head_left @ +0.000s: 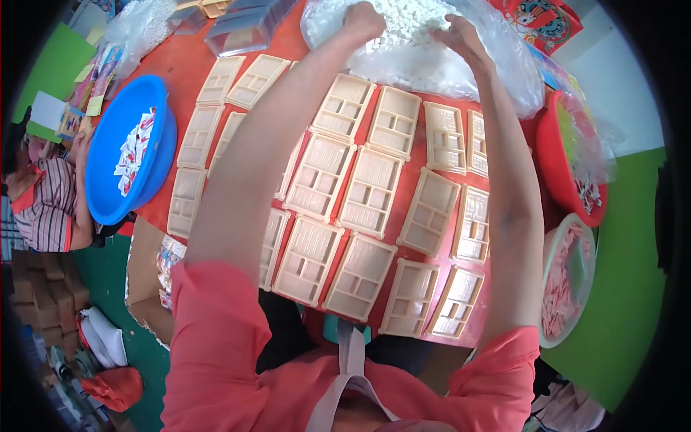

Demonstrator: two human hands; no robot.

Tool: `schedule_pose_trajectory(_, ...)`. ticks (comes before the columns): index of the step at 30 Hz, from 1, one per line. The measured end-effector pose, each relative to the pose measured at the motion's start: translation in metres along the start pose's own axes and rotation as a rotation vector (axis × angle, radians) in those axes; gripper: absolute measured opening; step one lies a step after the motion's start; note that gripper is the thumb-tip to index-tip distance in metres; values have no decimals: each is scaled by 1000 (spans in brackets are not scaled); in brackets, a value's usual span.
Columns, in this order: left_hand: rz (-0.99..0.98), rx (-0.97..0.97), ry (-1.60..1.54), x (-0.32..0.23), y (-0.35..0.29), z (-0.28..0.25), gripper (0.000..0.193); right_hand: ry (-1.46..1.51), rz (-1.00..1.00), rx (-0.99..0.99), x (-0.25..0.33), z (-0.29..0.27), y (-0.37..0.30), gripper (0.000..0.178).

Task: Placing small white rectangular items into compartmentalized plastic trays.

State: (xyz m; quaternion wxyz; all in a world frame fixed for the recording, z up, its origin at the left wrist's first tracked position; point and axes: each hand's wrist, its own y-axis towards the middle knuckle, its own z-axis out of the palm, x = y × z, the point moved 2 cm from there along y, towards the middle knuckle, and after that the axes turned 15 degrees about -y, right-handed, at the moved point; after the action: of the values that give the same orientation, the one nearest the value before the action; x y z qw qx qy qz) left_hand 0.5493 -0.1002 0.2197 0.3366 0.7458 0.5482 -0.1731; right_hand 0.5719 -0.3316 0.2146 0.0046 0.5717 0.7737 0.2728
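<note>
Both arms reach over the table to a clear plastic bag (529, 86) spread at its far side, filled with small white pieces (410, 25). My left hand (365, 21) is curled closed at the left part of the pile; what its fingers hold, if anything, is hidden. At the right part of the pile, my right hand (464, 37) has its fingers apart, their tips close to the pieces. Under my arms lie several rows of cream plastic compartment trays (371, 191), with shallow sections of different sizes. My left forearm covers some of them.
A blue basin (167, 137) with small printed packets stands left. At right are a red basin (554, 155) and a pale basin (551, 335) of pink pieces. Clear plastic boxes (241, 34) stand far left. A cardboard box (147, 288) is near-left. Another person (54, 194) sits left.
</note>
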Motion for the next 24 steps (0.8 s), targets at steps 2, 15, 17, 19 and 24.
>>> schedule_pose_trajectory(2, 148, -33, -145, 20, 29, 0, 26, -44, -21, 28, -3, 15, 21, 63)
schedule_pose_trajectory(15, 133, -109, 361, -12, 16, 52, 53, -174, -187, -92, -6, 68, 54, 32)
schedule_pose_trajectory(17, 301, -62, -182, 24, 49, 56, 57, -154, -210, -189, -24, 67, 79, 22)
schedule_pose_trajectory(19, 214, -192, -84, 58, 101, 20, 53, 49, -286, -435, 3, 42, 116, 15)
schedule_pose_trajectory(24, -320, -68, -1111, 37, 76, 32, 33, 375, 143, -228, -21, 51, 59, 17)
